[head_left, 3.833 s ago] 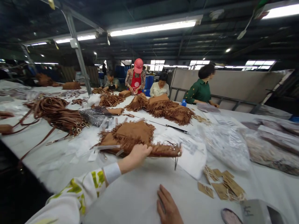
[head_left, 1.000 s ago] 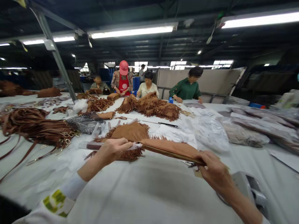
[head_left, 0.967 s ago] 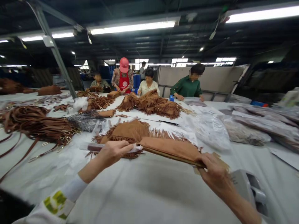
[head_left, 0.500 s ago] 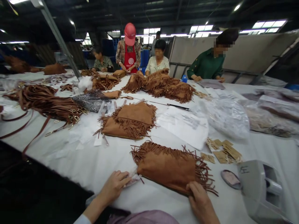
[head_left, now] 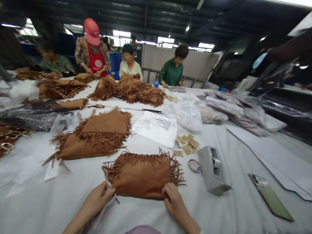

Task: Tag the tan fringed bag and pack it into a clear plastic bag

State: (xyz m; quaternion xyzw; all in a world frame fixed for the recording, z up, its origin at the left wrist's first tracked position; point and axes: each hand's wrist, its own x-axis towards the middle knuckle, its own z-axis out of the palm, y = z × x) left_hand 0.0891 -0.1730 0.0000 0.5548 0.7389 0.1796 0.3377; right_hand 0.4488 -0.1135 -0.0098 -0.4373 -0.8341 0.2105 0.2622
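A brown suede fringed bag [head_left: 143, 177] lies flat in front of me, its zipped edge towards me and its fringe spread at the far side and both ends. My left hand [head_left: 98, 196] is closed at the bag's near left corner, thumb and fingers pinching there. Under that hand hangs a strip of clear plastic [head_left: 105, 211]; whether the fingers also grip it is hidden. At the near right corner, my right hand [head_left: 173, 196] grips the edge with bent fingers.
More fringed bags [head_left: 104, 123] lie beyond to the left, with a larger heap [head_left: 129, 89] further back. Right of my bag are paper tags [head_left: 190, 144], a grey tape dispenser [head_left: 212, 169] and a phone [head_left: 270, 196]. Several people work across the table.
My view has swung to the right, bringing the phone into sight. My left hand has moved from the plastic beside the bag to the bag's left corner. My right hand stays at the right corner.
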